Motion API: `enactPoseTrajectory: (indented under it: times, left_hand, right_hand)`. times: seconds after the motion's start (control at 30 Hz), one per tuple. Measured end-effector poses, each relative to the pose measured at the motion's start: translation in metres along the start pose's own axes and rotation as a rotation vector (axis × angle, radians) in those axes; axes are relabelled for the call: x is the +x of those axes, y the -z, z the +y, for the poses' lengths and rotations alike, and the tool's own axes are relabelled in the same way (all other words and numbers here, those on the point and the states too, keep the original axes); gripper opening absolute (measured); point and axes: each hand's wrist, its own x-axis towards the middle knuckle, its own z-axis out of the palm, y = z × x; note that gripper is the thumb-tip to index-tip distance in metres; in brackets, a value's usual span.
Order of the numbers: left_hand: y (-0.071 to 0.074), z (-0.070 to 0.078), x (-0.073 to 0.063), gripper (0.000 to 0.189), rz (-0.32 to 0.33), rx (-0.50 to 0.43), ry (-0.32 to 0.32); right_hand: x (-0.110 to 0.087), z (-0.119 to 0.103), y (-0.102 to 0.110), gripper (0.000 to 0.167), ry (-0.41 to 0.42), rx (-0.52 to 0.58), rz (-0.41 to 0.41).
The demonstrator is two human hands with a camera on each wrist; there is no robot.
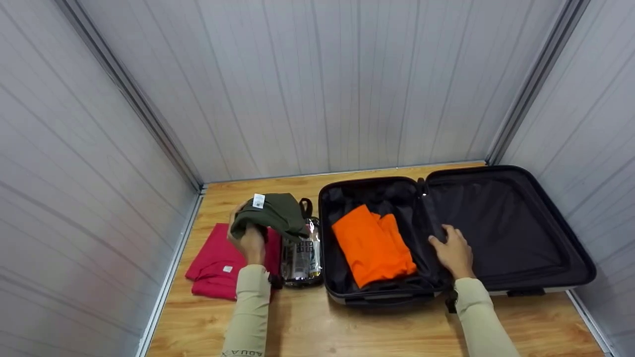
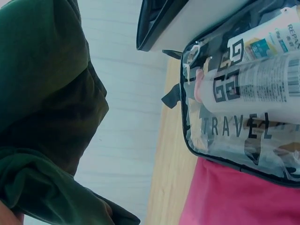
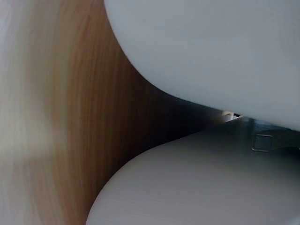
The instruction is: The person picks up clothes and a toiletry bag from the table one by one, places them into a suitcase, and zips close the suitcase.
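My left hand (image 1: pixel 248 243) grips a folded dark green garment (image 1: pixel 278 213) with a white label, raised over the left side of the floor. The same green cloth (image 2: pixel 42 70) fills the left of the left wrist view. Beneath it lie folded crimson clothes (image 1: pixel 216 265) and a clear toiletry bag (image 1: pixel 301 258) marked TRAVEL, with bottles inside. On the hinge side of an open black-lined suitcase (image 1: pixel 325 238) rests my right hand (image 1: pixel 454 252), its fingers over the inner edge. A folded orange garment (image 1: pixel 374 248) lies in the suitcase's left half.
The suitcase's right half (image 1: pixel 501 228) lies flat, reaching close to the right wall (image 1: pixel 585 148). Pale panel walls (image 1: pixel 297 89) stand behind and on both sides. Wood-look flooring (image 1: pixel 347 327) shows in front. From the right wrist, the suitcase's pale outer shells (image 3: pixel 211 51) appear near the floor.
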Motion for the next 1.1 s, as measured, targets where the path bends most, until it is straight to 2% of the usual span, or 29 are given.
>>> enactPoseTrajectory:
  times: [0.37, 0.7, 0.93, 1.1]
  left_hand:
    - [-0.007, 0.001, -0.005, 0.025, -0.014, -0.027, -0.015]
    - [-0.014, 0.003, -0.007, 0.037, -0.025, -0.105, 0.063]
    - [-0.022, 0.005, -0.01, 0.037, -0.046, -0.145, 0.054]
    - [-0.032, 0.004, -0.014, 0.042, -0.06, -0.201, 0.072]
  right_hand:
    - [0.0, 0.0, 0.0, 0.065, -0.015, -0.002, -0.009]
    - [0.001, -0.001, 0.0, 0.065, -0.012, -0.003, -0.013]
    - [0.002, 0.0, 0.0, 0.065, -0.017, -0.002, -0.02]
    - [0.001, 0.001, 0.001, 0.064, -0.012, -0.003, -0.012]
